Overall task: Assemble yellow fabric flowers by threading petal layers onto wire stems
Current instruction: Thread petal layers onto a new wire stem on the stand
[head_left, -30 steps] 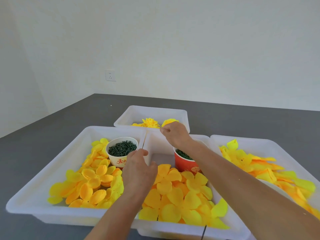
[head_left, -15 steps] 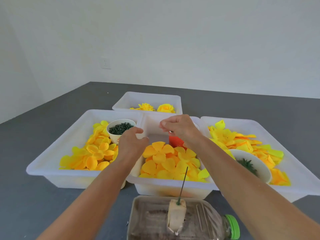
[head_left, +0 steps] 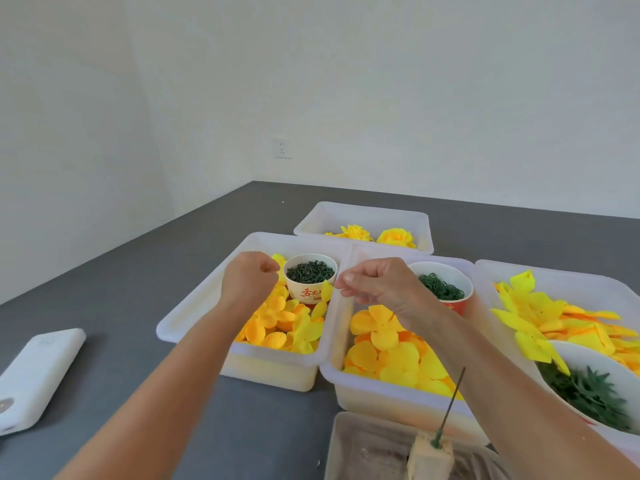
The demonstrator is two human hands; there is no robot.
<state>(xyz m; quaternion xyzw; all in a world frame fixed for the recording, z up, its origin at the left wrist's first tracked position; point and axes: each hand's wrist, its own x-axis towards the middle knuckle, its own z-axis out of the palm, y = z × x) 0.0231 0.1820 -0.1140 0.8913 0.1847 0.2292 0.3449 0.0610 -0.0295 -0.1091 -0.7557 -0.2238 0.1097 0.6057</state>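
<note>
Thin dark-green wire stem (head_left: 451, 407) stuck in a tan foam block (head_left: 429, 457) at 6 o'clock on the grey bench (head_left: 114, 282), tip leaning toward 1 o'clock, block cut off below. Left hand (head_left: 247, 284) curled, grip contents hidden. Right hand (head_left: 379, 284) fingertips pinched, anything held too small to tell; yellow fabric petals (head_left: 384, 336) in a white plastic tray (head_left: 332, 362) beneath.

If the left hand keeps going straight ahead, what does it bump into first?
Probably the white cup of green bits, just ahead and right of the left hand. Depth is unclear, so it might pass above.
</note>
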